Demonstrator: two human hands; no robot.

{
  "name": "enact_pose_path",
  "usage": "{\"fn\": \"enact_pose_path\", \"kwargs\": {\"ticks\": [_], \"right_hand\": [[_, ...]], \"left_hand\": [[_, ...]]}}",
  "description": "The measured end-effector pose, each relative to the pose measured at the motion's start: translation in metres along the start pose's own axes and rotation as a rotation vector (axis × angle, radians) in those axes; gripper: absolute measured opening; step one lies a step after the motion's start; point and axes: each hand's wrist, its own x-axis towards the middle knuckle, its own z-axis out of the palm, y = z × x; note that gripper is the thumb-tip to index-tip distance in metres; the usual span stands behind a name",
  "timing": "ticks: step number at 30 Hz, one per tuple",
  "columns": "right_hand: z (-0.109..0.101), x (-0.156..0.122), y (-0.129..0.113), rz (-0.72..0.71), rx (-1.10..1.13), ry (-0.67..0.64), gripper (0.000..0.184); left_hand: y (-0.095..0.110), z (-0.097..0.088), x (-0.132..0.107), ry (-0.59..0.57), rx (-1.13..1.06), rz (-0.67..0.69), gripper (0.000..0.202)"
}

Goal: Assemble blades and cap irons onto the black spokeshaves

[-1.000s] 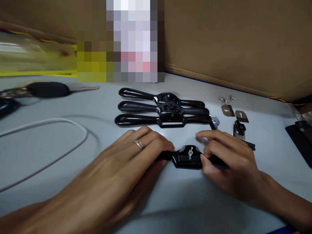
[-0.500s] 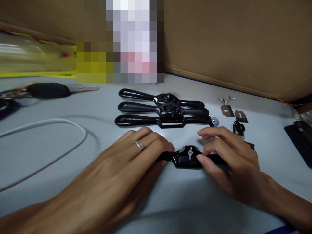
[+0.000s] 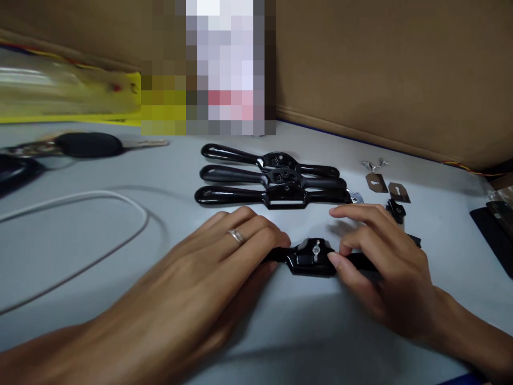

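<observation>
A black spokeshave (image 3: 311,266) lies across the table in front of me, with a silver wing screw (image 3: 316,250) upright at the middle of its cap. My left hand (image 3: 236,251), with a ring on one finger, is closed round its left handle. At the other end, my right hand (image 3: 380,262) holds it where the right handle meets the body. The thumb and a curled finger pinch there, while the index finger is lifted. That palm and those fingers partly hide the right handle.
Behind lie three black spokeshave bodies (image 3: 286,204) in a stack of rows. Flat blades (image 3: 377,183), loose wing screws (image 3: 375,165) and a black cap (image 3: 396,209) are at right. Keys (image 3: 88,145) and a white cable (image 3: 120,195) lie left. A cardboard wall (image 3: 393,75) stands behind.
The whole view has shifted slightly, so things appear a little further right. Both hands keep their hold on the spokeshave, and the right index finger stays raised.
</observation>
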Motion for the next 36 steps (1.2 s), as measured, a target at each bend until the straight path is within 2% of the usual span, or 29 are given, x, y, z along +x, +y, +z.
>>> {"fn": "enact_pose_path", "kwargs": {"ticks": [6, 9, 10, 13, 18, 22, 25, 28, 31, 36], "right_hand": [[0.004, -0.005, 0.004, -0.039, -0.022, -0.027, 0.037], [0.005, -0.011, 0.008, -0.071, -0.021, -0.078, 0.079], [0.006, -0.011, 0.009, -0.084, -0.021, -0.073, 0.086], [0.005, -0.01, 0.009, -0.109, -0.027, -0.03, 0.077], [-0.001, -0.007, 0.002, -0.062, 0.032, 0.049, 0.04], [-0.003, -0.011, -0.002, -0.049, 0.014, 0.03, 0.034], [-0.003, -0.013, -0.002, -0.053, -0.008, 0.025, 0.022], [-0.003, -0.012, -0.002, -0.045, 0.013, 0.017, 0.022], [-0.003, -0.01, -0.002, -0.038, 0.023, 0.021, 0.015], [0.002, -0.011, 0.0, -0.05, -0.005, -0.009, 0.035]], "left_hand": [[0.002, 0.002, 0.001, 0.003, 0.003, -0.015, 0.023], [0.003, 0.003, 0.001, 0.011, -0.001, -0.009, 0.021], [0.003, 0.003, 0.001, 0.011, 0.0, -0.008, 0.021], [0.0, 0.002, 0.0, 0.004, 0.012, 0.001, 0.021], [-0.004, 0.002, -0.001, -0.008, 0.065, 0.033, 0.024], [-0.004, 0.003, -0.007, -0.038, 0.088, 0.075, 0.04], [-0.004, 0.002, -0.01, -0.037, 0.078, 0.071, 0.041], [-0.003, 0.001, -0.008, -0.034, 0.099, 0.076, 0.033], [-0.003, 0.001, -0.004, -0.027, 0.112, 0.079, 0.029], [-0.004, 0.002, -0.004, -0.027, 0.105, 0.086, 0.028]]}}
